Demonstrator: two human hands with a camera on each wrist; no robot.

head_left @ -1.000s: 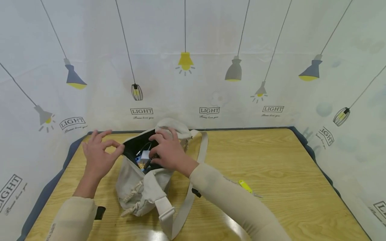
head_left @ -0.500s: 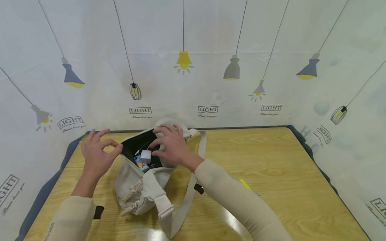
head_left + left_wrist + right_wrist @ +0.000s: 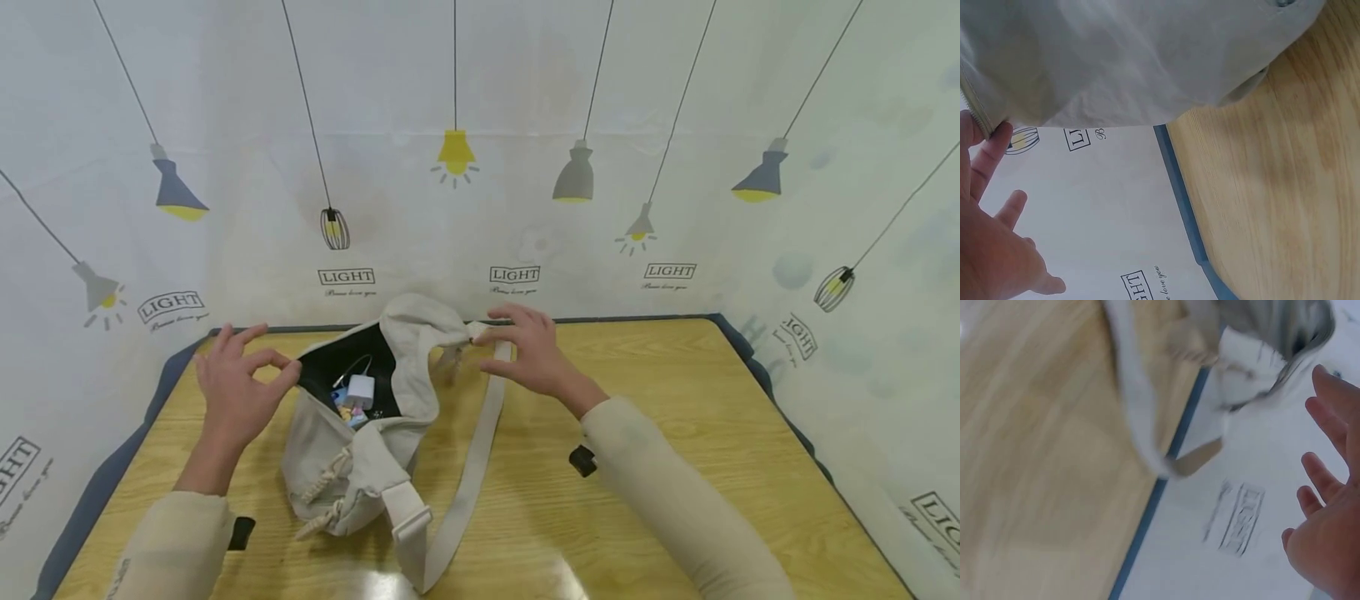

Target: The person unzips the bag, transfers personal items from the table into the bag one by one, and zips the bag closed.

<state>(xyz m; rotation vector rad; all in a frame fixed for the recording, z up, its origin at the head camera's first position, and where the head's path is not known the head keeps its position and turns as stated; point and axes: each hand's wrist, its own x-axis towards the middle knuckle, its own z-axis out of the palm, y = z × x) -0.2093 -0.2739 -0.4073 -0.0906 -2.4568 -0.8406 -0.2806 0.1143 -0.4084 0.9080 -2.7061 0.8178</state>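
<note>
A light beige cloth shoulder bag (image 3: 318,462) lies on the table with its mouth open and dark lining showing. My left hand (image 3: 240,387) pinches the left edge of that mouth between thumb and forefinger, other fingers spread. The left wrist view shows the pinch at the zipper edge (image 3: 979,109). Inside the bag are a white charger plug (image 3: 361,391), a white cable (image 3: 366,362) and a small colourful printed item (image 3: 350,414). To the right of the bag, my right hand (image 3: 528,354) is raised near the strap (image 3: 483,442), fingers loosely bent with nothing in them.
The wooden table (image 3: 675,400) has a dark blue edging (image 3: 630,317) along the back and sides. A white lamp-printed backdrop (image 3: 405,100) stands behind and beside it. The strap's buckle (image 3: 412,527) hangs in front of the bag.
My right hand has come out of the bag's mouth and moved right; the dark item at its fingers a second ago no longer shows there. The yellow-tagged key is now hidden. The left hand keeps its pinch.
</note>
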